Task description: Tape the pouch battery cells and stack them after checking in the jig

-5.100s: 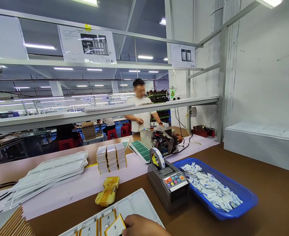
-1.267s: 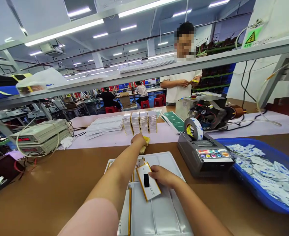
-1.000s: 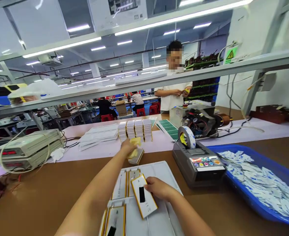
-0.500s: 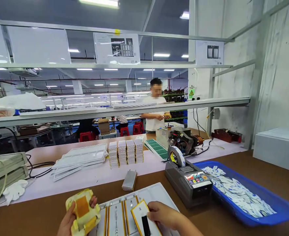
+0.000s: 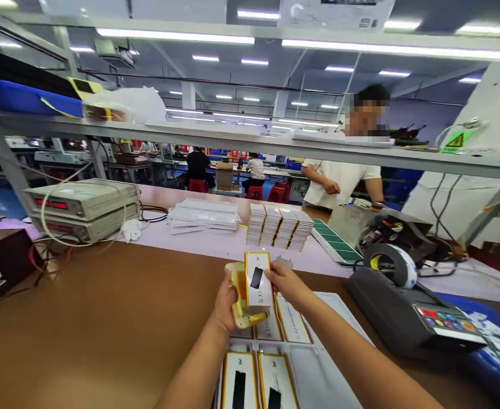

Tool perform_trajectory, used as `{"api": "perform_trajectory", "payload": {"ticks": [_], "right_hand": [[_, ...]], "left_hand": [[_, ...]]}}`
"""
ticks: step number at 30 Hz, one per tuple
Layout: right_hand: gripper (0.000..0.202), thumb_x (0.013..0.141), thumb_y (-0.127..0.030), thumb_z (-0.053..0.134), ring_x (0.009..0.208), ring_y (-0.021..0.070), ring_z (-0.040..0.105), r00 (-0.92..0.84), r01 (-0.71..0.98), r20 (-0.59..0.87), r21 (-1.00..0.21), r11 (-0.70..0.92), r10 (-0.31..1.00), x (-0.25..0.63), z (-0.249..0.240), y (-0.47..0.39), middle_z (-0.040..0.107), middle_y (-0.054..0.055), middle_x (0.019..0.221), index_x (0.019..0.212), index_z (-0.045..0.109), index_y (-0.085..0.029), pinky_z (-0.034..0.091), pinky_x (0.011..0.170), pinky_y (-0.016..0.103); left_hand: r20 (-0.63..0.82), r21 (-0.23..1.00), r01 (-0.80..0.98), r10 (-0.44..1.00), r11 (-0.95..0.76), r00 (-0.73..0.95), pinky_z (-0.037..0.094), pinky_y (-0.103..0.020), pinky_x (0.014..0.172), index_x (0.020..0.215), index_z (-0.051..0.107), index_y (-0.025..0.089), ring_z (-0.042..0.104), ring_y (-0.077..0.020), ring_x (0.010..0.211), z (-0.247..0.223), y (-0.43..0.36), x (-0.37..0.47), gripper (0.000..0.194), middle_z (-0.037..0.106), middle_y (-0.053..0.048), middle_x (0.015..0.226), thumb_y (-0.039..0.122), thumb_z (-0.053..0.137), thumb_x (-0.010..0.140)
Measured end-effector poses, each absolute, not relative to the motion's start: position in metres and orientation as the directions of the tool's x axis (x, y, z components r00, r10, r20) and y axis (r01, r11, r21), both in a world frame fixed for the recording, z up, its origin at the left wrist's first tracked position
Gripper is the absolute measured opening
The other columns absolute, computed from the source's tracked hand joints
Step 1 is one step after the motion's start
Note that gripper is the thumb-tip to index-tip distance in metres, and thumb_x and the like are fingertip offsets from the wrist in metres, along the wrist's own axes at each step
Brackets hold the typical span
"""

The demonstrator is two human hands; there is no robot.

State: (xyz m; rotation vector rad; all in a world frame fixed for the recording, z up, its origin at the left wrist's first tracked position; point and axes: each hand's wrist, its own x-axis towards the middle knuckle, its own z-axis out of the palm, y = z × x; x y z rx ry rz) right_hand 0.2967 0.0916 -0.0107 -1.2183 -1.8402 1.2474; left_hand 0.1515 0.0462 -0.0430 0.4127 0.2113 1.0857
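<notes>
Head view: left hand has its fingers wrapped round a yellow holder; right hand pinches a flat battery at its right edge, black strip facing up; battery overlaps the holder, above the tray on the table; contact between them, cannot tell; my judgement: steady the holder, square the edges, pinch lightly, avoid bending.
</notes>
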Motion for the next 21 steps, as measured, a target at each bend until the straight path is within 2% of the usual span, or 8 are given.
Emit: {"api": "perform_trajectory", "payload": {"ticks": [3,6,8,10,12,15,18,21], "right_hand": [[0.021,0.077,-0.026,0.038,0.063,0.0116,0.05,-0.503,0.503,-0.052,-0.829,0.243,0.862,0.27,-0.007,0.092,0.058,0.003,0.074,0.088,0.052,-0.014,0.036,0.055,0.022],[0.02,0.075,-0.034,0.046,0.072,0.016,0.052,-0.508,0.739,-0.033,-0.531,0.416,0.861,0.266,0.005,0.083,0.06,0.004,0.08,0.082,0.054,-0.017,0.035,0.058,0.024],[0.029,0.075,-0.045,0.044,0.073,0.0194,0.054,-0.393,0.871,0.004,-0.317,0.374,0.919,0.277,0.015,0.076,0.061,0.005,0.08,0.083,0.053,-0.019,0.033,0.057,0.025],[0.037,0.079,-0.051,0.032,0.073,0.0211,0.055,-0.26,0.946,0.045,-0.19,0.264,0.965,0.297,0.02,0.071,0.062,0.006,0.08,0.086,0.052,-0.02,0.031,0.055,0.026],[0.037,0.084,-0.045,0.023,0.074,0.021,0.057,-0.151,0.982,0.068,-0.108,0.157,0.986,0.325,0.018,0.07,0.062,0.007,0.082,0.089,0.051,-0.02,0.03,0.053,0.025],[0.026,0.085,-0.031,0.027,0.077,0.02,0.057,-0.081,0.997,0.038,0.01,0.081,0.996,0.368,0.001,0.071,0.063,0.007,0.086,0.089,0.05,-0.02,0.028,0.052,0.025],[0.02,0.083,-0.023,0.033,0.078,0.0201,0.058,-0.105,0.989,-0.018,0.102,0.106,0.994,0.393,-0.02,0.072,0.063,0.008,0.086,0.092,0.05,-0.019,0.028,0.053,0.025],[0.021,0.082,-0.021,0.034,0.077,0.02,0.058,-0.176,0.974,-0.023,0.144,0.177,0.984,0.395,-0.033,0.073,0.064,0.008,0.085,0.097,0.048,-0.018,0.029,0.054,0.025]], "left_hand": [[0.036,0.412,-0.835,0.909,0.365,0.415,0.041,-0.041,0.077,0.101,0.056,0.012,0.059,-0.0268,0.083,-0.048,0.044,0.15,0.057,0.063,-0.013,0.089,0.058,0.038,0.073],[0.042,0.412,-0.857,0.933,0.309,0.357,0.042,-0.041,0.075,0.1,0.057,0.012,0.059,-0.0266,0.081,-0.055,0.045,0.146,0.057,0.063,-0.013,0.089,0.06,0.04,0.072],[0.047,0.4,-0.869,0.94,0.292,0.338,0.041,-0.042,0.078,0.104,0.054,0.011,0.058,-0.0277,0.086,-0.058,0.047,0.143,0.063,0.061,-0.015,0.094,0.062,0.039,0.07],[0.024,0.391,-0.877,0.949,0.281,0.315,0.039,-0.043,0.081,0.106,0.053,0.008,0.056,-0.0281,0.09,-0.058,0.048,0.139,0.068,0.06,-0.017,0.096,0.064,0.039,0.069],[-0.021,0.399,-0.878,0.96,0.263,0.278,0.039,-0.044,0.082,0.105,0.053,0.007,0.057,-0.0279,0.089,-0.056,0.049,0.137,0.068,0.06,-0.017,0.094,0.064,0.038,0.069],[-0.057,0.419,-0.88,0.973,0.225,0.222,0.041,-0.045,0.08,0.104,0.053,0.008,0.058,-0.0276,0.085,-0.052,0.052,0.136,0.067,0.061,-0.017,0.092,0.064,0.037,0.07],[-0.09,0.43,-0.872,0.972,0.235,0.217,0.043,-0.046,0.077,0.103,0.054,0.01,0.059,-0.0272,0.082,-0.049,0.056,0.139,0.066,0.062,-0.015,0.089,0.065,0.037,0.069],[-0.134,0.449,-0.86,0.97,0.241,0.201,0.044,-0.046,0.076,0.102,0.055,0.011,0.059,-0.0264,0.08,-0.051,0.061,0.143,0.067,0.062,-0.014,0.087,0.066,0.04,0.066]]}}
